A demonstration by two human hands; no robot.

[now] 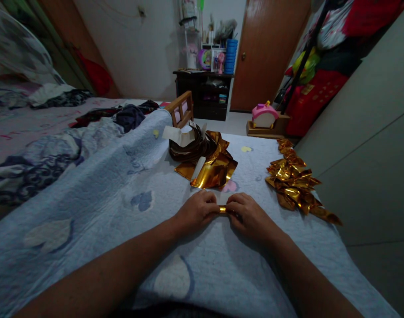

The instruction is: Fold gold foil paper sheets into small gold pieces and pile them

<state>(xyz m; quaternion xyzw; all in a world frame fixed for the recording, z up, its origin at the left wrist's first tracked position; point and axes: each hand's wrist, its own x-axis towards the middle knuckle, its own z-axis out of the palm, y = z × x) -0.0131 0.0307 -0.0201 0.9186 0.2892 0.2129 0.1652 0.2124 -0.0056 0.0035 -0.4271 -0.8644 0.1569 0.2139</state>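
Observation:
My left hand [202, 208] and my right hand [244, 213] meet low over the bed, each with its fingers closed on one end of a small rolled piece of gold foil paper [223, 209]. Only the shiny middle of the roll shows between them; its ends are hidden in my fingers. Just beyond my hands lies a loose stack of gold foil sheets [211, 172], some with brown or white backs turned up. Over to the right, a heap of folded gold foil pieces [292, 181] sits near the bed's edge.
A light blue quilt with heart patterns [129, 234] covers the bed under my hands. To the left are rumpled bedding and clothes [129, 117]. A pale cabinet [370, 145] borders the right side. Beyond the bed stand a dark shelf unit [203, 95] and a pink toy [264, 115].

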